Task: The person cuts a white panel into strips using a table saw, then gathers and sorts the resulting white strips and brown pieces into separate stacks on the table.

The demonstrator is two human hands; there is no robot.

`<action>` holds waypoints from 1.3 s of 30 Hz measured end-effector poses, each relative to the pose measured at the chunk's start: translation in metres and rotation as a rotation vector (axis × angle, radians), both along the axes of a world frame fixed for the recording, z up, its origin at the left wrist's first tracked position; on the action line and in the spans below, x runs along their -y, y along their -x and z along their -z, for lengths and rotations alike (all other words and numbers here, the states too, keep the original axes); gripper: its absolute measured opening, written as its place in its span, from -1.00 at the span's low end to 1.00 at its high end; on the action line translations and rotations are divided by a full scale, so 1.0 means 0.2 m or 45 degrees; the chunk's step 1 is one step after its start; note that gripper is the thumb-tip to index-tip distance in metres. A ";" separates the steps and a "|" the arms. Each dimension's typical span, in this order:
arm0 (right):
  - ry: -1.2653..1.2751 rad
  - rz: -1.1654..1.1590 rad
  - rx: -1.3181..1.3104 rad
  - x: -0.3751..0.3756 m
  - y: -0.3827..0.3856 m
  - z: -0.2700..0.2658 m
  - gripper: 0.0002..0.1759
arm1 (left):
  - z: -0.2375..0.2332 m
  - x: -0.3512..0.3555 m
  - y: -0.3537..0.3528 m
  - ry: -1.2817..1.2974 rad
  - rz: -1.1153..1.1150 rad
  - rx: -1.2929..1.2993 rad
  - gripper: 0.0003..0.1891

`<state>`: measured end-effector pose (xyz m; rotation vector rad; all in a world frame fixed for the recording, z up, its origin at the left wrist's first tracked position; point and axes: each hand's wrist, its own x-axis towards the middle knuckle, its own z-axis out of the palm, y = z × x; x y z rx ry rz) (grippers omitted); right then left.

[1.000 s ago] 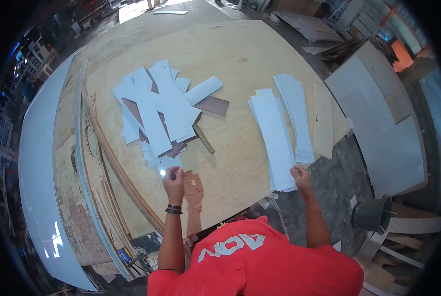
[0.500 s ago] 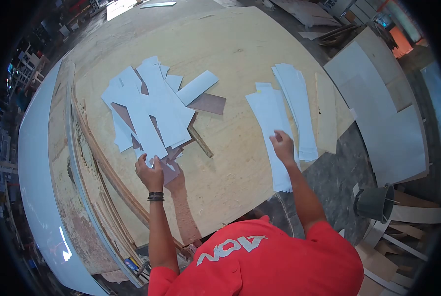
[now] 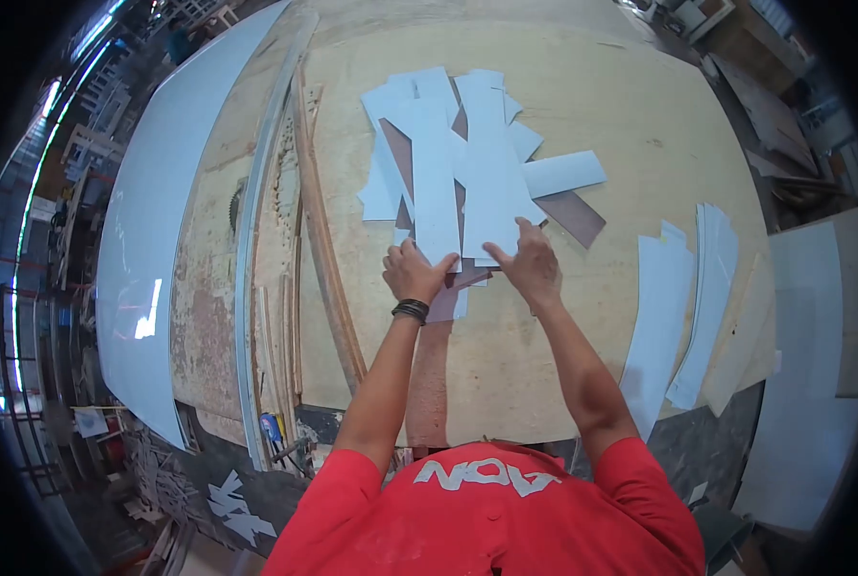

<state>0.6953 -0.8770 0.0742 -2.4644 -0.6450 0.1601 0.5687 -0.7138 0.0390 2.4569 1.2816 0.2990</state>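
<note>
A loose pile of white strips (image 3: 433, 182), some showing brown undersides, lies on the wooden worktable. My left hand (image 3: 415, 274) is at the near end of one long strip, thumb and fingers spread around its corner and touching it. Beside it, my right hand (image 3: 532, 264) rests at the near end of a second, wider white strip (image 3: 494, 173). Its thumb lies on the strip and its fingers are apart along the right edge. A brown strip (image 3: 573, 218) and a short white piece (image 3: 565, 174) stick out to the right of the pile.
White strips (image 3: 661, 298) and a narrower stack (image 3: 707, 298) lie at the table's right. Along the left run a metal rail (image 3: 247, 288), wooden battens (image 3: 323, 240) and a saw blade (image 3: 235, 208). A glossy white panel (image 3: 151, 240) lies beyond. The plywood tabletop (image 3: 563, 384) extends around the pile.
My view has turned left, so the pile sits more centrally. My right hand has left the right-hand strips and come to the pile beside my left hand, which stays at a strip's near end.
</note>
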 end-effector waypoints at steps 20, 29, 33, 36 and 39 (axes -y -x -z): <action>0.346 0.308 -0.082 -0.14 0.05 0.09 -0.16 | 0.19 0.11 0.29 0.103 -0.074 0.377 -0.24; -0.539 0.372 -0.677 0.06 -0.01 0.07 -0.51 | 0.21 0.07 0.27 0.196 -0.149 0.240 -0.18; -1.142 0.266 -0.675 0.64 0.05 -0.06 -0.71 | 0.22 0.01 0.25 0.221 -0.131 0.149 -0.20; -1.134 0.299 -0.681 1.13 0.21 -0.37 -0.66 | 0.30 -0.02 0.24 0.197 -0.052 0.220 -0.25; -1.014 0.484 -0.558 1.54 0.39 -0.53 -0.63 | 0.39 -0.07 0.22 0.231 -0.048 0.434 -0.32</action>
